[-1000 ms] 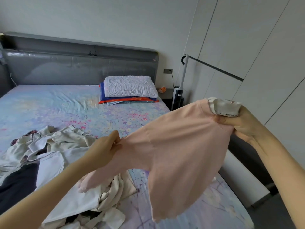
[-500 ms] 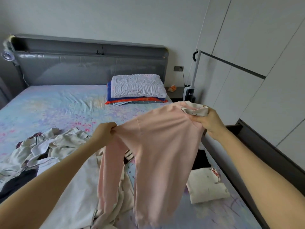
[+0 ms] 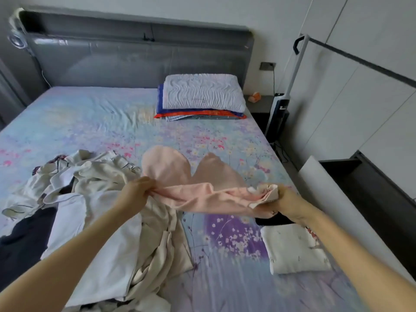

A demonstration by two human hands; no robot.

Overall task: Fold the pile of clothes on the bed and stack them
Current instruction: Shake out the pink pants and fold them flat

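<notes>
Cuts off the pile of clothes (image 3: 101, 210) at left and bottom. Hides much of a dark garment (image 3: 267, 220) under the right hand (image 3: 290, 199). Orange bedside thing (image 3: 255, 97): too small.

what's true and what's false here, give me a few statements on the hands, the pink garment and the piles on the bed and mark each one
1. The left hand and the right hand both grip the pink garment. True.
2. The pink garment hangs wholly in the air. False: its far end lies on the bed sheet.
3. A folded white item lies on the bed beside the right forearm. True.
4. The unfolded pile lies on the right side of the bed. False: it lies on the left, under the left arm.
5. The pillow sits directly on the sheet. False: it rests on a stack of folded coloured cloths.
</notes>
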